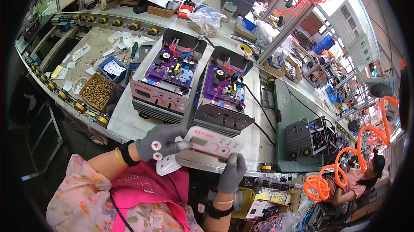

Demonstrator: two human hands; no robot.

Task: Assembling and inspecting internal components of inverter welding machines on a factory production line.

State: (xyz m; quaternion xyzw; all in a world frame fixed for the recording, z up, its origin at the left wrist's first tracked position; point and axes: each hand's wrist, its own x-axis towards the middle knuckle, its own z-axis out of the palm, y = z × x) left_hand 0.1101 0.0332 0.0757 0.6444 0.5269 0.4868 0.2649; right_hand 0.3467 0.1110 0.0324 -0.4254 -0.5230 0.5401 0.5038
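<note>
We gripped the front-panel label (214,142) in both gloved hands, left hand (160,142) and right hand (232,172); aligning it on the faceplate (224,118) probably came next.

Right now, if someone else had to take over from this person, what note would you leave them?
Left hand, gloved, grips the left end of a white panel sticker; small red-and-white warning stickers sit on the glove.
Right hand, gloved, pinches the sticker's lower right edge, over a grey sheet at the bench edge.
Two open units stand just behind: the left unit already has its sticker on the front; the right unit has a bare dark front.
Done: left unit labelled, by the look of it. Left: the sticker in hand is not yet on anything.
</note>
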